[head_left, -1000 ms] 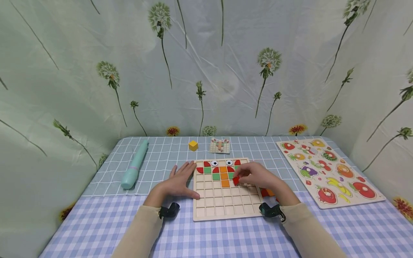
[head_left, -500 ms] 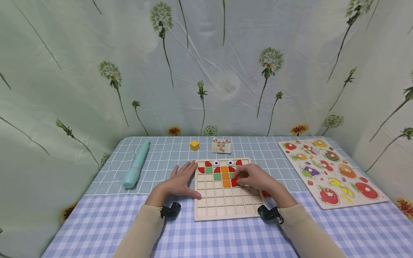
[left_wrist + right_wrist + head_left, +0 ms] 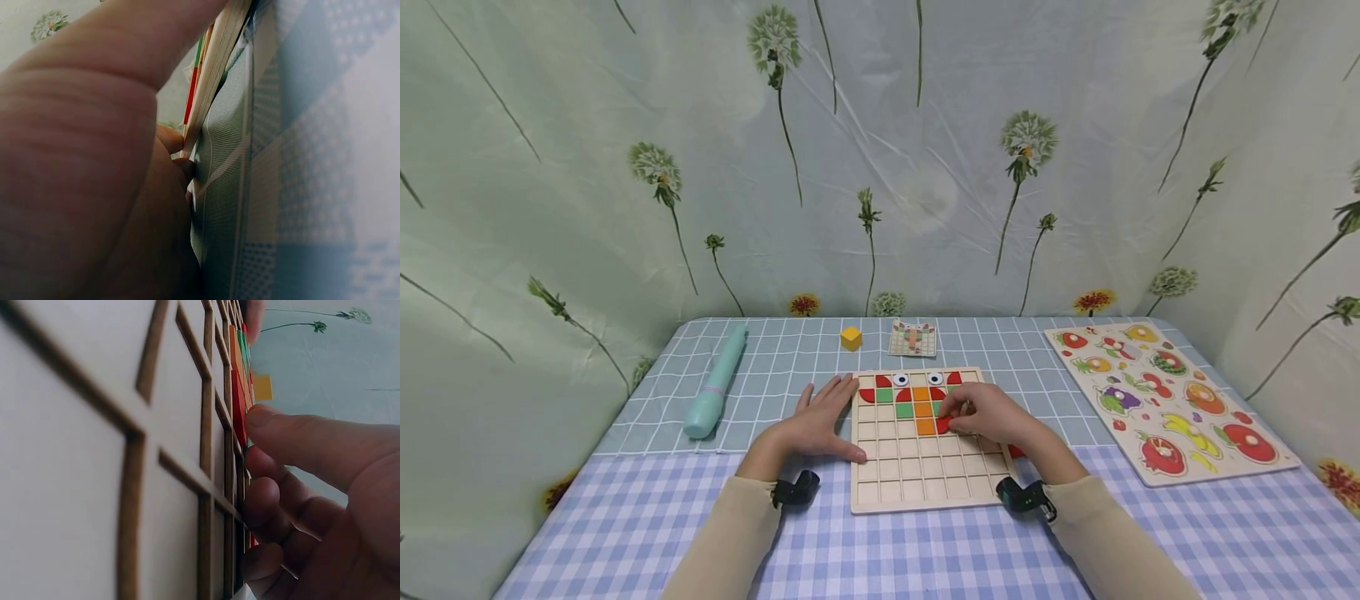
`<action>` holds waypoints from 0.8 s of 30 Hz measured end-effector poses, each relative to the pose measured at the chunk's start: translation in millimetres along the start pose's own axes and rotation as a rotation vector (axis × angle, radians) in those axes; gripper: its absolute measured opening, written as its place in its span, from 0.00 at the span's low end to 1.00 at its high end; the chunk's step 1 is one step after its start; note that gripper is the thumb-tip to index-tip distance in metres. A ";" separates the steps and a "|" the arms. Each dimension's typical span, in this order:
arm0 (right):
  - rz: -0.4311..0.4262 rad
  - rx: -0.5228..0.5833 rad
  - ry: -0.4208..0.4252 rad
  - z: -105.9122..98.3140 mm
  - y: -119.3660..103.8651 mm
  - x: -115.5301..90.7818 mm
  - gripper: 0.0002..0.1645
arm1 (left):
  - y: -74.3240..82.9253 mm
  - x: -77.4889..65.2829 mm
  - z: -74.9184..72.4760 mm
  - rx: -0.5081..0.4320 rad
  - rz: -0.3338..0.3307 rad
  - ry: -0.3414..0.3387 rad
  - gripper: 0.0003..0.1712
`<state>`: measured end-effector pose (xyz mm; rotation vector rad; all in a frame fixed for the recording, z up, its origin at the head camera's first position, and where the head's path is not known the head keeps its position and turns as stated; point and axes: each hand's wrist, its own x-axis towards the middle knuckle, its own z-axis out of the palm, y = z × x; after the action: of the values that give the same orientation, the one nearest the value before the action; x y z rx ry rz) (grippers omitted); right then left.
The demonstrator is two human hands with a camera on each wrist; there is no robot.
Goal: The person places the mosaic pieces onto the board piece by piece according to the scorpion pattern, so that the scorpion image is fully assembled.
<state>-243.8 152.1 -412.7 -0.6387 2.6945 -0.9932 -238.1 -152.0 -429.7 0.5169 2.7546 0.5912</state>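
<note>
A pale wooden grid board point(image 3: 895, 492) lies on the table, with red, green and orange tiles and two eye tiles point(image 3: 901, 380) in its upper rows. My right hand point(image 3: 996, 414) is over the board's right half, thumb and curled fingers on a red tile point(image 3: 943, 426) right of the lowest orange tile point(image 3: 927, 427). From the right wrist, the thumb tip meets that red tile point(image 3: 239, 409) at the grid, with the other fingers bent below it. At the board's left edge, my left hand point(image 3: 820, 425) rests with fingers spread and thumb along the side.
Behind the board are a yellow cube point(image 3: 851, 338) and a small pattern card point(image 3: 913, 339). A teal tapered cylinder point(image 3: 715, 387) lies at left, a fruit puzzle board point(image 3: 1172, 400) at right. A red piece point(image 3: 1016, 451) shows beside the board, partly behind the right forearm.
The red tile, earlier held tilted above the grid, has come down beside the lowest orange tile, the right hand moving slightly with it. The left hand stays in place.
</note>
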 end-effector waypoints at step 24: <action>0.101 0.003 0.008 -41.2 20.2 -20.9 0.09 | -2.9 -0.7 0.4 0.022 0.023 -0.004 0.75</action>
<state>-245.2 198.9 -394.0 -0.4942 2.7022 -0.9760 -238.2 -154.6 -431.2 0.5552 2.7577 0.5643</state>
